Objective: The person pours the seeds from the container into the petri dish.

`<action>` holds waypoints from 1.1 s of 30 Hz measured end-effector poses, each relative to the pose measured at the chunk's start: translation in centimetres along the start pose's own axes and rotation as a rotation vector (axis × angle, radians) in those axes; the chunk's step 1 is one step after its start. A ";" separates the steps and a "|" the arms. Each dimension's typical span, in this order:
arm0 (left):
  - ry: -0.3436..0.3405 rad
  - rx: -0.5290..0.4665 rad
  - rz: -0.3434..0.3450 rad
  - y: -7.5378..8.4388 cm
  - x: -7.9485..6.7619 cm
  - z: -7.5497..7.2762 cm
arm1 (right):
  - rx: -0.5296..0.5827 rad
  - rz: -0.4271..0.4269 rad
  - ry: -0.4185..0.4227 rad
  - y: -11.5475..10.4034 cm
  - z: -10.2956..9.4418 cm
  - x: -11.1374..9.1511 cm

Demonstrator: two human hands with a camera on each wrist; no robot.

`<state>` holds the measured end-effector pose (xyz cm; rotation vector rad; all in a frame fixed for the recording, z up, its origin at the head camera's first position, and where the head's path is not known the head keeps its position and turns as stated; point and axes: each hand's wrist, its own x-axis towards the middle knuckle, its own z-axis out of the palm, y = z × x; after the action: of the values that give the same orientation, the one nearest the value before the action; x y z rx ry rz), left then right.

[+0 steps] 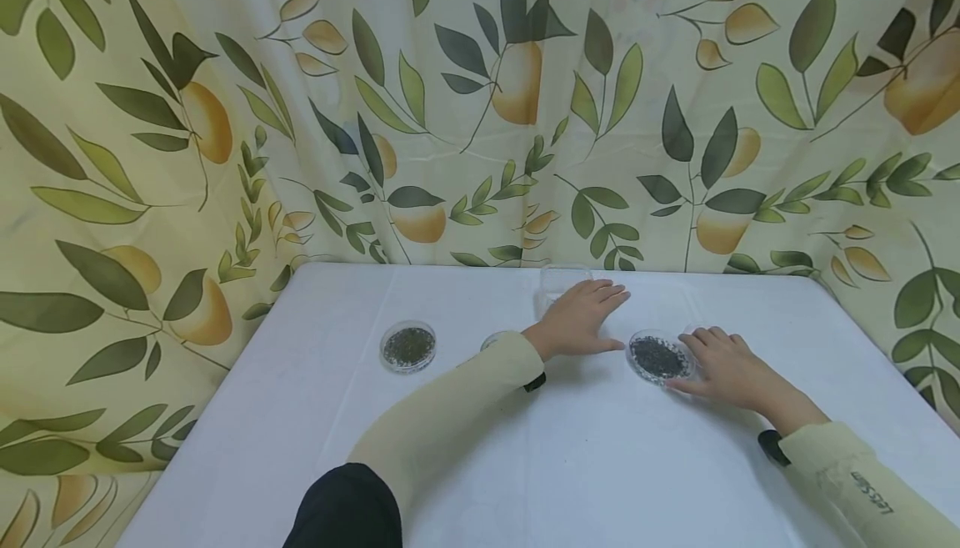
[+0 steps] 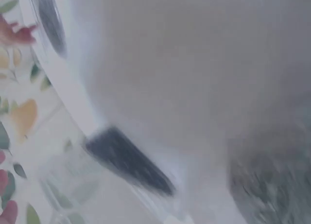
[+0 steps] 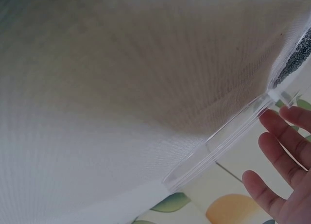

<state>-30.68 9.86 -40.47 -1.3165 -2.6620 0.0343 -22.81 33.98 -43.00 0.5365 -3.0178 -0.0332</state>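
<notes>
My left hand [image 1: 581, 319] stretches out with straight, spread fingers just in front of a clear plastic box [image 1: 562, 279] near the table's far edge. Its fingertips [image 2: 8, 212] show blurred at the edge of the left wrist view. A round clear dish of dark grains [image 1: 660, 356] lies between the two hands. My right hand [image 1: 731, 373] is at that dish's right side, thumb and fingers spread at its rim. In the right wrist view its relaxed fingers [image 3: 279, 153] appear beside a shallow clear lid or dish [image 3: 216, 144] and the grain dish [image 3: 296, 61].
Another grain dish [image 1: 407, 346] sits on the left of the white-covered table [image 1: 600, 465]. My left sleeve [image 1: 442, 406] mostly hides one more dish [image 1: 490, 339]; its dark grains [image 2: 129, 161] show in the left wrist view. A leaf-patterned curtain [image 1: 480, 164] hangs behind.
</notes>
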 end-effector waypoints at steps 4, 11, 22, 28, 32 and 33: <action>-0.039 0.038 0.014 1.8 0.6 -0.1 | -0.007 0.000 0.000 0.1 0.0 0.0; -0.121 0.055 -0.028 3.8 1.3 -0.2 | -0.011 -0.001 -0.002 0.2 0.0 -0.1; -0.200 0.049 -0.056 4.7 1.8 1.2 | -0.023 -0.010 -0.004 0.2 0.1 0.1; -0.210 0.033 -0.065 4.6 2.4 2.2 | -0.025 -0.016 0.007 0.3 -0.1 0.1; -0.194 0.046 -0.066 4.5 2.6 2.8 | -0.030 -0.008 0.014 0.7 -0.5 0.1; -0.194 0.052 -0.069 4.5 2.7 2.9 | -0.032 -0.004 0.011 0.8 -0.7 0.1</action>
<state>-29.23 14.88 -43.37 -1.2637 -2.8434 0.2315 -23.15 34.72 -42.30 0.5377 -2.9997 -0.0784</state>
